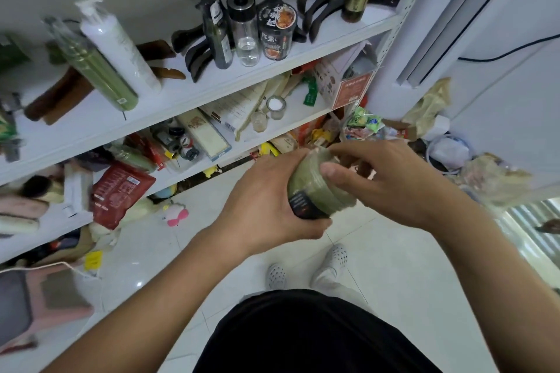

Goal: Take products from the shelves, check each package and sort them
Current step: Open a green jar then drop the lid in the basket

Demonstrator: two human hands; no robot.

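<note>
Centre frame: left hand (266, 200) wraps green jar (318, 188) base; right hand (381, 182) grips its top. White shelves (188, 97), cluttered, upper left; red pouch (119, 191) nearby.

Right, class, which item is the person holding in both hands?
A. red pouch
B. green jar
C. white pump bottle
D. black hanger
B: the left hand grips the jar at its labelled end, and the right hand holds its other end.
</note>
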